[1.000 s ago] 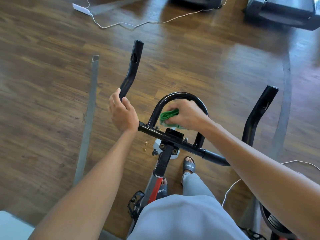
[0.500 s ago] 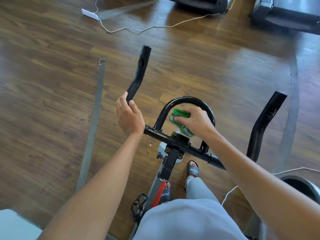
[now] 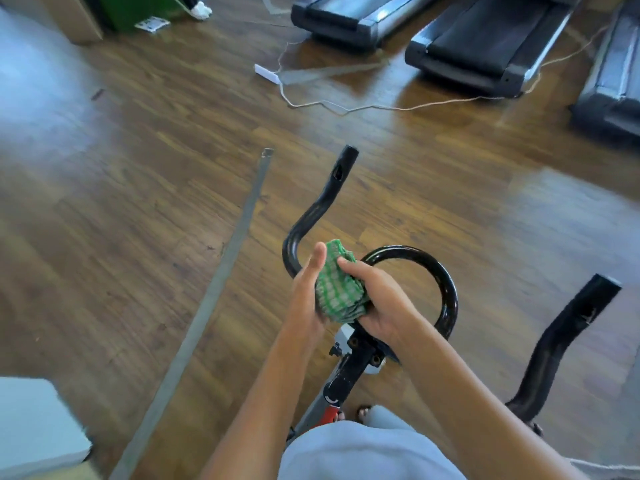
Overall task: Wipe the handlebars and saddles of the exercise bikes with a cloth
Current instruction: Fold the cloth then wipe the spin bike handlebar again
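Holding: both hands meet on a bunched green cloth just above the middle of the exercise bike's handlebar.
Cloth look: green with a paler check pattern, crumpled into a thick wad; folded layers show at its lower edge, and its top pokes up past the fingertips.
Cloth place: between the two palms, in front of the black centre loop of the handlebar and above the stem clamp; whether it touches the bar cannot be told.
Left hand: lies along the left side of the wad, fingers nearly straight and pointing up and away, the palm pressed to the fabric.
Right hand: fingers curled over the right side and top of the wad, gripping it; its wrist crosses the lower part of the loop.
Handlebar look: glossy black tube; a rounded loop in the middle, a left horn rising in a curve to a capped end, and a right horn standing well apart to the right.
Bike frame: a dark post with a red patch drops from the clamp towards the person's pale grey clothing.
Floor: dark wood planks with a long grey strip lying diagonally left of the bike.
Beyond: a white cable trails across the floor, and black treadmills lie at the far side.
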Demonstrator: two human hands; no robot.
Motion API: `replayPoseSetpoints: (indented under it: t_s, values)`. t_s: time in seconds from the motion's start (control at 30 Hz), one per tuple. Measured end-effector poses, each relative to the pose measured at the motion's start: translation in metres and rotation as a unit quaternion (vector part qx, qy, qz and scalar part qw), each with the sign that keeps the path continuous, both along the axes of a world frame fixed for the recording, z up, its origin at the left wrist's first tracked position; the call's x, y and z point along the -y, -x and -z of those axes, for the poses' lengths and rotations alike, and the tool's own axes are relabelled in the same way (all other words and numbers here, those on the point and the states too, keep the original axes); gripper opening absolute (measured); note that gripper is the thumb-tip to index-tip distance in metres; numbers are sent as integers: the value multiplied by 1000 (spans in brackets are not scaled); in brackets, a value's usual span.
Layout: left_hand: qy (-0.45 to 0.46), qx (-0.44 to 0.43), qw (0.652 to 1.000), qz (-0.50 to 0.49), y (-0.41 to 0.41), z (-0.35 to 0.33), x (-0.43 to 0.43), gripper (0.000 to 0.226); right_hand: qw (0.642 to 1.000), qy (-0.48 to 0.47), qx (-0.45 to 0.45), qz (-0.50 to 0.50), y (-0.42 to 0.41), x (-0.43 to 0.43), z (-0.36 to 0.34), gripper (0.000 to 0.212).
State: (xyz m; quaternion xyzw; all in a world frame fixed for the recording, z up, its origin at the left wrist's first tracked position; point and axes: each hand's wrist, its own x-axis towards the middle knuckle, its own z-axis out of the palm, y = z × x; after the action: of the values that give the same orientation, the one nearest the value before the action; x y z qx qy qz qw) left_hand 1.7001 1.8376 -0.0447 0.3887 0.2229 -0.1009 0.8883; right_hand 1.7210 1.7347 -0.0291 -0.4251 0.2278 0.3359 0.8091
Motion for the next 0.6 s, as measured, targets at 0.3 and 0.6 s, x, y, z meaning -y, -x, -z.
replayPoseSetpoints:
  t_s: [0.3,0.6]
  values:
    - [14,-25,958,-284,12,11,-24,25,807,370,378,-264,-74,10,1,32]
    - [-148,-276,938,-149,18,31,55,84,552,613,399,-402,-125,43,53,63]
